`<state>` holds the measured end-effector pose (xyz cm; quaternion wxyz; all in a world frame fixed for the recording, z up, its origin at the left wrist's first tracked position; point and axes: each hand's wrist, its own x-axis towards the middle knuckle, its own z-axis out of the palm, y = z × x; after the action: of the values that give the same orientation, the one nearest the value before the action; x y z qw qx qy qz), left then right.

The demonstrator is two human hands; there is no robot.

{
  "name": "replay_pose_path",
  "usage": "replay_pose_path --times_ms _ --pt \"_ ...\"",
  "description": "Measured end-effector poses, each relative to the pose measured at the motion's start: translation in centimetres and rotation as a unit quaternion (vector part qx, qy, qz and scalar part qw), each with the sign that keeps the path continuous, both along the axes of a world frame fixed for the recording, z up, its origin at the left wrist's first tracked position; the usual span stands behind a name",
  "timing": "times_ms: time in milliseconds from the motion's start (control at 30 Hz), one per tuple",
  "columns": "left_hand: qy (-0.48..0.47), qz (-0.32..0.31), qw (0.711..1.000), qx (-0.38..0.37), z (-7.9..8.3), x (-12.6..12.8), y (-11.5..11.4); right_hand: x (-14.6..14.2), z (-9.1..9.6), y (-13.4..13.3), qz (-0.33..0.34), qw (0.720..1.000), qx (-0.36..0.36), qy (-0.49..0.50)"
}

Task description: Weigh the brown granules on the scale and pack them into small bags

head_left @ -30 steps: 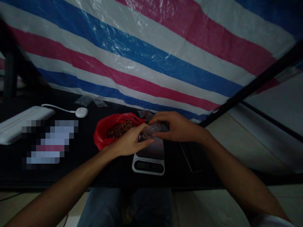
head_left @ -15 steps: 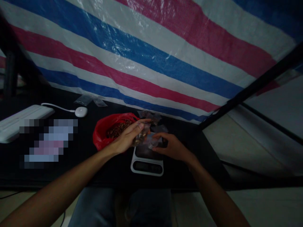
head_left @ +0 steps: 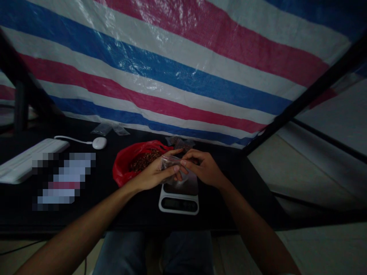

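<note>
My left hand (head_left: 156, 173) and my right hand (head_left: 202, 168) meet above a small white kitchen scale (head_left: 179, 198) on the dark table. Both pinch a small clear plastic bag (head_left: 170, 163) between their fingertips, the fingers closed on it. Just left of the hands lies an open red plastic bag (head_left: 124, 162) holding brown nuts or seeds (head_left: 145, 158). Several more small clear bags (head_left: 180, 143) lie behind the hands.
At the left of the black table (head_left: 120, 206) lie a white keyboard (head_left: 27, 160), a white mouse (head_left: 99, 143) with a cord, and two clear bags (head_left: 110, 129). A striped tarp (head_left: 183, 68) hangs behind. The floor shows at the right.
My right hand dropped to the scale, then came back up to meet my left hand on the clear bag. The view tilted slightly down.
</note>
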<state>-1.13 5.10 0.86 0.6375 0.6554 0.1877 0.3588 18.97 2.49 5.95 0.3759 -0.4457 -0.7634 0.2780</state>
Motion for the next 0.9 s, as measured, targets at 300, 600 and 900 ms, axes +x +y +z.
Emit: replay_pose_path --times_ms 300,600,900 --pt "-0.013 0.23 0.973 0.03 0.7 -0.5 1.2 0.4 0.0 0.2 -0.043 0.998 0.053 -0.007" --pt "-0.048 0.263 0.962 0.045 1.3 -0.3 1.0 -0.2 0.3 0.4 -0.012 0.996 0.082 -0.017" --pt "-0.05 0.233 0.971 0.022 1.2 -0.5 1.0 -2.2 0.3 1.6 -0.01 0.996 0.084 0.002"
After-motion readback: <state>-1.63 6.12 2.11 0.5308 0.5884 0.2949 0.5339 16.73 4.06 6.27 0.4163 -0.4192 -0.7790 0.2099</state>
